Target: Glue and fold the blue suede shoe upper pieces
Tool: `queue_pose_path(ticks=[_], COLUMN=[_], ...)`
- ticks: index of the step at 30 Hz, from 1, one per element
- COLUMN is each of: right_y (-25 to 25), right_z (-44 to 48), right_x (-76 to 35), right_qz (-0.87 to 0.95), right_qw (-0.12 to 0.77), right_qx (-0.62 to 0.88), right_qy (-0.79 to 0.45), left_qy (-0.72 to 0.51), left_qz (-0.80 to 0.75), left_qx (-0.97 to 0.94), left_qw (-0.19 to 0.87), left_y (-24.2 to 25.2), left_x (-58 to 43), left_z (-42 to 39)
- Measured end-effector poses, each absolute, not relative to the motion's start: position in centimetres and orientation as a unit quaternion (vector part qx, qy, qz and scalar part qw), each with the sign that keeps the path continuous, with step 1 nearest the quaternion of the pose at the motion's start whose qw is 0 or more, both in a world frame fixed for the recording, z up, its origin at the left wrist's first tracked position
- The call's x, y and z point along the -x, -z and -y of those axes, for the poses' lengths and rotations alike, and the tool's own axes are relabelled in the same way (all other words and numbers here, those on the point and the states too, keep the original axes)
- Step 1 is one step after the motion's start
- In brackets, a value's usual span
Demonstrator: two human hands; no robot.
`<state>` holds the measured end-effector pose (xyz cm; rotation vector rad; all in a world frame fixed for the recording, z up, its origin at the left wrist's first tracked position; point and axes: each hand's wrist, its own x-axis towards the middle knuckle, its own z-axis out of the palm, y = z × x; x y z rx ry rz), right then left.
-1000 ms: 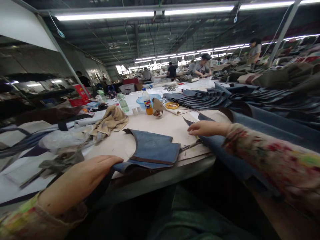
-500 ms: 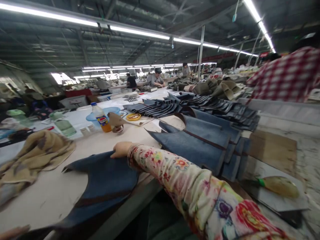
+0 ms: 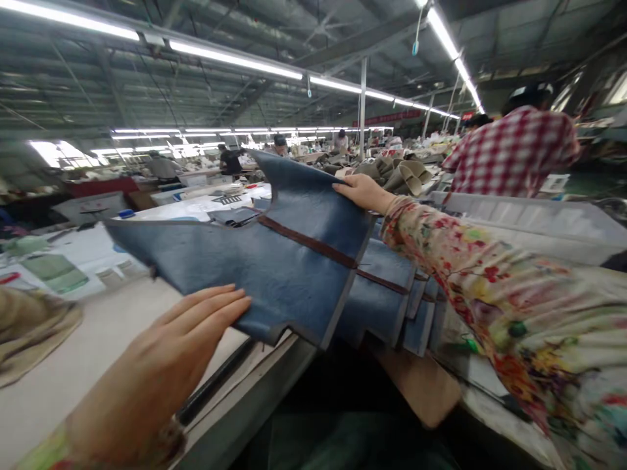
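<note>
A blue leather-like panel [image 3: 304,261] with dark edges and a brown strip is raised above the table, tilted towards me. My right hand [image 3: 365,192], in a flowered sleeve, is closed on its upper right edge. At the panel's lower left edge my left hand [image 3: 161,356] has its fingers stretched flat against the surface; its thumb is hidden. Behind and below the raised panel, similar blue panels [image 3: 375,303] with brown strips overlap in a stack.
The pale work table [image 3: 112,333] spans the left. On it are a tan cloth [image 3: 34,333] and a greenish bottle [image 3: 56,271]. Rolled olive pieces [image 3: 409,176] lie farther back. A translucent bin [image 3: 529,215] stands at right, near a person in a checked shirt [image 3: 514,153].
My right hand has lifted the blue panel off the table and carried it right, over the stack. My left hand has come up from the lower left corner to the panel. The view has turned right.
</note>
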<state>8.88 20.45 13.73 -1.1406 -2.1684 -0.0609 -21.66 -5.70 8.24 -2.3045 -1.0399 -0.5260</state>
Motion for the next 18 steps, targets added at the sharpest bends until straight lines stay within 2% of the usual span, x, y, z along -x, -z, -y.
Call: queue_pose_path(ticks=[2, 5, 11, 18], right_y=[-12.5, -10.6, -5.6, 1.8], right_z=[-21.5, -22.9, -25.5, -27.6], right_x=[-12.9, -17.4, -22.2, -23.5], right_qz=[0.802, 0.769, 0.742, 0.731], right_qw=[0.355, 0.356, 0.311, 0.226], right_qx=[0.48, 0.529, 0.593, 0.644], right_qy=[0.031, 0.034, 0.029, 0.004], left_qy=[0.197, 0.214, 0.224, 0.162], left_qz=[0.313, 0.279, 0.293, 0.335], left_qx=[0.877, 0.89, 0.902, 0.918], left_qw=[0.307, 0.289, 0.222, 0.136], left_y=[-8.0, -7.0, -2.0, 4.2], left_x=[18.5, 14.6, 10.2, 9.6], left_z=[2.2, -2.1, -6.8, -9.4])
